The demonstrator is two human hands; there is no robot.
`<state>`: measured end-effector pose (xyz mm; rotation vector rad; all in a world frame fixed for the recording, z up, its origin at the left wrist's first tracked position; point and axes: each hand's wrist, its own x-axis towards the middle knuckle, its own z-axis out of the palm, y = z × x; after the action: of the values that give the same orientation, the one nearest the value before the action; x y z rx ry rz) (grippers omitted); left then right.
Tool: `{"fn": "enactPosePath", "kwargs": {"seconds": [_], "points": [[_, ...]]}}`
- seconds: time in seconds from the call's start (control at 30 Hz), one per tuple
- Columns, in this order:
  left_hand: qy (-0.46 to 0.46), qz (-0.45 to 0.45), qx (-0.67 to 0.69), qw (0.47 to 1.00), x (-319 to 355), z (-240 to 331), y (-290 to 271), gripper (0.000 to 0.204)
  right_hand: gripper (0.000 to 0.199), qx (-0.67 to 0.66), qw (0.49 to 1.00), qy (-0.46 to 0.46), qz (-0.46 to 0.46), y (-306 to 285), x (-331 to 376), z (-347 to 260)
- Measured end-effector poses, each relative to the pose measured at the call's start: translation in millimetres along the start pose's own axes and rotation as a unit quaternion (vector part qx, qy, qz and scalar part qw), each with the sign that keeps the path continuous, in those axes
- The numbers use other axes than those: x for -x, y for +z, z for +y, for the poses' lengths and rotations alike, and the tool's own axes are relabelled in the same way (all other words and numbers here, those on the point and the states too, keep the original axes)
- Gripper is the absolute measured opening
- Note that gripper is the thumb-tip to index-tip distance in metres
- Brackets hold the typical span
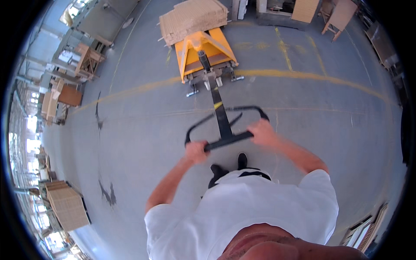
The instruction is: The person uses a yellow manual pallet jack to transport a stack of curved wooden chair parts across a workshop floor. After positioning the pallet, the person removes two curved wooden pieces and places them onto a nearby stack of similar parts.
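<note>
An orange pallet jack point(207, 48) stands ahead of me on the grey concrete floor, its forks under a stack of pale wooden boards point(193, 18). Its black tiller runs back to a loop handle point(225, 130). My left hand point(196, 151) is closed around the handle's left end. My right hand point(261, 131) grips the right end of the same bar. Both arms are stretched forward, and my black shoes show just below the handle.
A curved yellow line point(303, 76) crosses the floor behind the jack. Wooden frames and crates point(89, 58) stand at the left, another slatted stack point(67, 203) at lower left, and panels and trestles point(336, 17) at the back right. Dark cracks point(106, 193) mark the floor.
</note>
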<state>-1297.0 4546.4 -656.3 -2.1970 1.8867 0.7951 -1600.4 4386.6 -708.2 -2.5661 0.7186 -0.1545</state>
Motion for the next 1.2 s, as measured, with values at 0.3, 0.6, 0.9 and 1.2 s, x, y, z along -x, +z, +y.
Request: {"fn": "enactPosePath", "kwargs": {"seconds": [0.3, 0.6, 0.9, 1.2], "points": [[0.072, 0.598, 0.023, 0.798, -120, -69, -215, 0.025, 0.040, 0.033, 0.873, -0.120, 0.472, -189, -215, 49], [-0.025, 0.658, 0.038, 0.752, -316, -128, -438, 0.024, 0.024, -0.021, 0.828, 0.023, 0.559, -304, -471, 147], [0.006, 0.702, 0.037, 0.711, -389, -158, -472, 0.020, 0.030, 0.034, 0.792, -0.033, 0.608, -318, -548, 188], [0.073, 0.708, 0.003, 0.702, -394, -165, -487, 0.017, 0.028, 0.063, 0.797, -0.024, 0.601, -326, -554, 187]]}}
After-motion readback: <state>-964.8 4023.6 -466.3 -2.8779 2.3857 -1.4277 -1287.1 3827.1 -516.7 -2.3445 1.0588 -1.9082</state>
